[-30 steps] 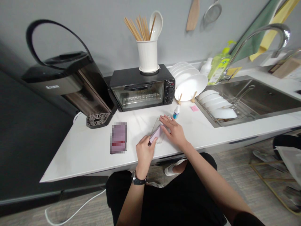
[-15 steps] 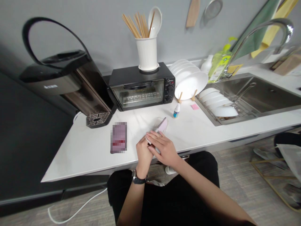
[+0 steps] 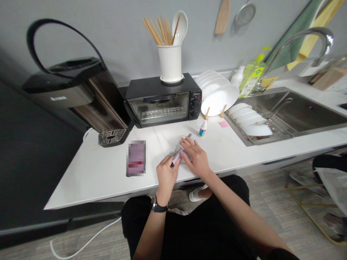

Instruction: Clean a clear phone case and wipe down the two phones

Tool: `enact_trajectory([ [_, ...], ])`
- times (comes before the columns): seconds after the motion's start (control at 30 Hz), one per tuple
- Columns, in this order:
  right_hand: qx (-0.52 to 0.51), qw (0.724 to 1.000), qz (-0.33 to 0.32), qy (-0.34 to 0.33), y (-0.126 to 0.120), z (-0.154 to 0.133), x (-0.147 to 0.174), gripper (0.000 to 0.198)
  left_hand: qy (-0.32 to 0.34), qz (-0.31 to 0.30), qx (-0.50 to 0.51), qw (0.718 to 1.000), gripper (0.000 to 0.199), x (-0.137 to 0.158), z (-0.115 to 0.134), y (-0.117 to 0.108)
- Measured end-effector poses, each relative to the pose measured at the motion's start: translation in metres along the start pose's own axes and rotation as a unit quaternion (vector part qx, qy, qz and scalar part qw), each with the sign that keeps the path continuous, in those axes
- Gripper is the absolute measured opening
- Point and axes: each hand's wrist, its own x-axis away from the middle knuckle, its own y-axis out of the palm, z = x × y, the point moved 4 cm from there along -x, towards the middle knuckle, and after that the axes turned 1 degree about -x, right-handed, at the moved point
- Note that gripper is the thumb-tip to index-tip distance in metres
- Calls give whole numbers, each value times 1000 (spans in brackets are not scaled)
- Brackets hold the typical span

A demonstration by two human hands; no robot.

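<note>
A slim pinkish phone (image 3: 178, 156), tilted on its edge, is held over the counter between my hands. Clear plastic, perhaps a case (image 3: 179, 143), shows around it. My left hand (image 3: 166, 171) is closed on the phone's near end. My right hand (image 3: 197, 159) has its fingers over the far end and its thumb on the near side; its fingertips partly hide the phone. Beyond the hands stands a small white-capped bottle (image 3: 202, 129) with a blue label. Left of my hands lies a flat purple, phone-shaped thing (image 3: 136, 157), its surface pixelated.
Along the wall are a water dispenser (image 3: 81, 94), a toaster oven (image 3: 162, 103) topped by a utensil holder (image 3: 170, 63), and racked plates (image 3: 220, 99). A pink note (image 3: 223, 124) lies near the sink (image 3: 298, 112). The white counter's (image 3: 89, 184) front edge runs before my lap.
My right hand has slid off my left hand, forward and right to the phone's far end. More of the phone's near side and the clear plastic now shows.
</note>
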Motion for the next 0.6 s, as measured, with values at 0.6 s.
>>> enact_trajectory([
  [0.6,22,999,0,32,-9,32,-22,42,4,12,-18,1000,27,-1,3,-1],
])
